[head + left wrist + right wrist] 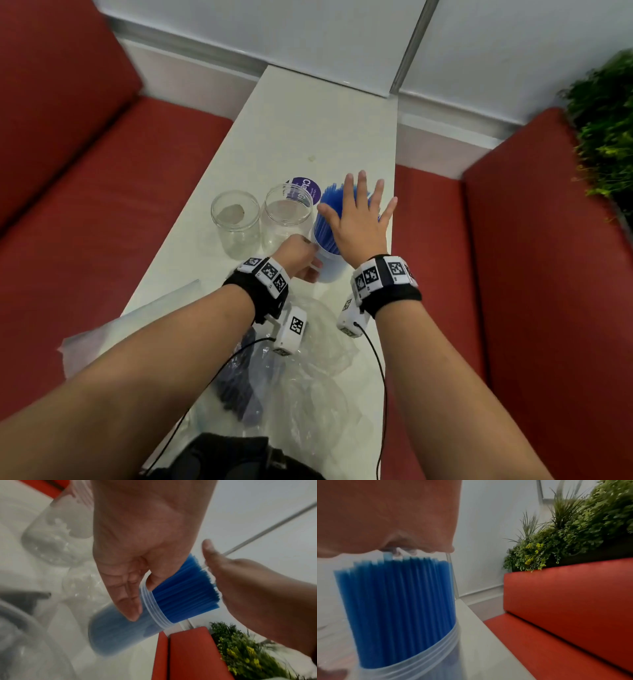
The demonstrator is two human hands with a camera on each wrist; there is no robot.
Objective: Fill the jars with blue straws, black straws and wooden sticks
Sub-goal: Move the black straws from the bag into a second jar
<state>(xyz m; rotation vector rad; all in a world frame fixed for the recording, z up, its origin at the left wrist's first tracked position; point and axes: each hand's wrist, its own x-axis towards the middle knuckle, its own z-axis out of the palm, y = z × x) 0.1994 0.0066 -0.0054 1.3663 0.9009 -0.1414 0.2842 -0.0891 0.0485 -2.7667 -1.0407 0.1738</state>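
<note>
Three clear jars stand in a row on the white table. The right jar is packed with blue straws that stick out above its rim. My left hand grips this jar at its side, fingers curled round its threaded neck. My right hand lies flat with fingers spread on the tops of the blue straws. The other two jars stand empty to the left. Black straws lie in a plastic bag near me.
A purple round label lies behind the middle jar. Crumpled clear plastic bags cover the near end of the table, and a long clear bag hangs over its left edge. Red benches flank the table, with plants at the right.
</note>
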